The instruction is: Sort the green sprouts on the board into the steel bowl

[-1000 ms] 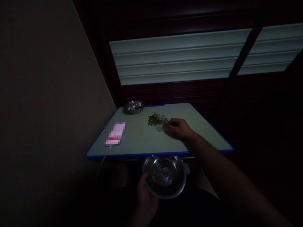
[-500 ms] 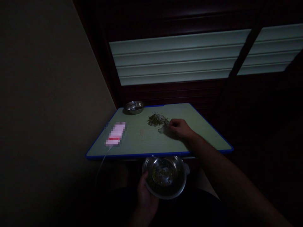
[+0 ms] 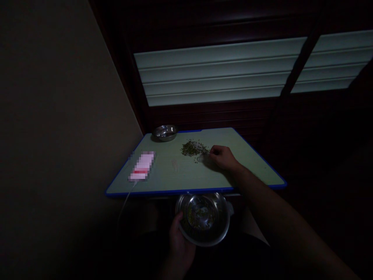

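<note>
Below the table's near edge, my left hand grips the rim of a shiny metal bowl, its thumb over the side. Small green grains lie scattered on the bowl's bottom. Above the table, my right hand is closed, its fingertips pinched on a small translucent, spoon-like thing whose exact kind is hard to make out in the dim light. That thing rests at the near right side of a loose pile of green bean-like grains. A few grains lie apart from the pile.
The pale green table has a blue rim. At its back left corner stands a smaller metal bowl. A blurred-out phone with a white cable lies on the left. A wall and dark slatted doors border the table.
My right hand has barely shifted, and the translucent thing in it has moved slightly to the right beside the pile. The left hand and its bowl stay in place.
</note>
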### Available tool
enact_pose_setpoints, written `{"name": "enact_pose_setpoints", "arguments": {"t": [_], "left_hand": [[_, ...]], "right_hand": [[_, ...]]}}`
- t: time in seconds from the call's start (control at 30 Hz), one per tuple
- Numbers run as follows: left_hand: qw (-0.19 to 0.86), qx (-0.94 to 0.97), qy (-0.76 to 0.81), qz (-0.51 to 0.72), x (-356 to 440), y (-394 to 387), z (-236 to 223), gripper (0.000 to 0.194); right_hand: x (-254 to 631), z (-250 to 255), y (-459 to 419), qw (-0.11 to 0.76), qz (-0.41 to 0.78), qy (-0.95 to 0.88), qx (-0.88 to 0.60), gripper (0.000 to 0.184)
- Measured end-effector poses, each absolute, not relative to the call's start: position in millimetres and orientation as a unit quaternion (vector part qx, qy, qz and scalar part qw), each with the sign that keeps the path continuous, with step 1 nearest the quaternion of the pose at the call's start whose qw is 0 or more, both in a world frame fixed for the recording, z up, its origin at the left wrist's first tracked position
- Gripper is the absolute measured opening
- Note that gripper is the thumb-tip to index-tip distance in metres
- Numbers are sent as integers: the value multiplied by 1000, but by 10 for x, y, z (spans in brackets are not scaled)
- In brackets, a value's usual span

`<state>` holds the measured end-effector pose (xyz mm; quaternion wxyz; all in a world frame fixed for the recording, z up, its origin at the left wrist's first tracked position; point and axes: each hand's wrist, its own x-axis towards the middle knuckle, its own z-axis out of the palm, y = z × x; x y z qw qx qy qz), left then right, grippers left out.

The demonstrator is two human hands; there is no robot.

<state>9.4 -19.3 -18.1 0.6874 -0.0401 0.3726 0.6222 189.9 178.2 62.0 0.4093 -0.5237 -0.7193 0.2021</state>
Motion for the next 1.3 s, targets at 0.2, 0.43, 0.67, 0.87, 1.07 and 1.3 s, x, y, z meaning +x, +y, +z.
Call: {"name": "enact_pose_setpoints", "arguments": {"t": [0.2, 0.43, 0.67, 0.87, 1.07, 1.3], "left_hand": [[684, -53, 384, 619, 87, -187, -202, 20], [687, -43, 376, 621, 85, -185, -200, 21], [681, -53, 380, 624, 93, -188, -179, 21], [680, -56, 378, 625, 98, -189, -184, 20], [680, -63, 377, 626, 86, -183, -247, 20], [683, -48, 374, 625, 81, -192, -250, 20]], "right_hand": [[1875, 598, 1781, 426, 220, -724, -497, 12], [1868, 631, 1753, 418, 235, -724, -496, 14], [1866, 615, 1763, 427, 228, -730, -483, 15], [1872, 608, 1763, 420, 240, -732, -480, 13], [1877, 610, 1770, 429, 218, -737, -475, 13], [1890, 591, 1786, 418, 231, -739, -474, 13]]}}
